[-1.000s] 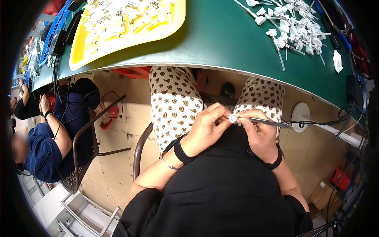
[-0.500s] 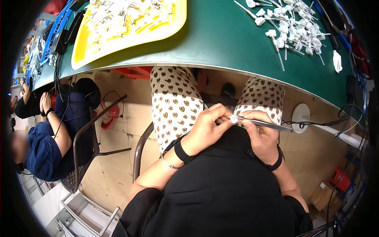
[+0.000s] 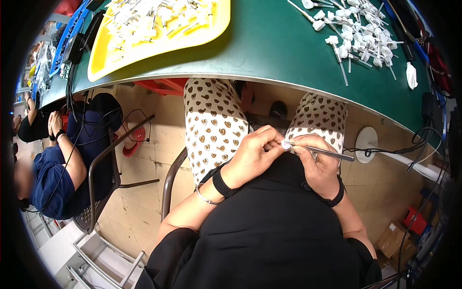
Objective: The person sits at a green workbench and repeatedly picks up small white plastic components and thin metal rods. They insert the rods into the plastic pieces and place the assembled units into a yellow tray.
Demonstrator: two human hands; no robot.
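- White piece (image 3: 286, 144): partly hidden by the left fingers (image 3: 270, 135), too small to make out
- Yellow tray (image 3: 103, 68): far side cut off
- Far-right pile (image 3: 368, 39): also cut off

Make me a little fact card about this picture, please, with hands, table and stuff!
Left hand: pinching a small white part
Right hand: holding a thin grey tool, tip at the part
Table: green
Table's left: yellow tray of white stemmed pieces
Table's right: loose pile of similar pieces
Nearby: seated person in blue
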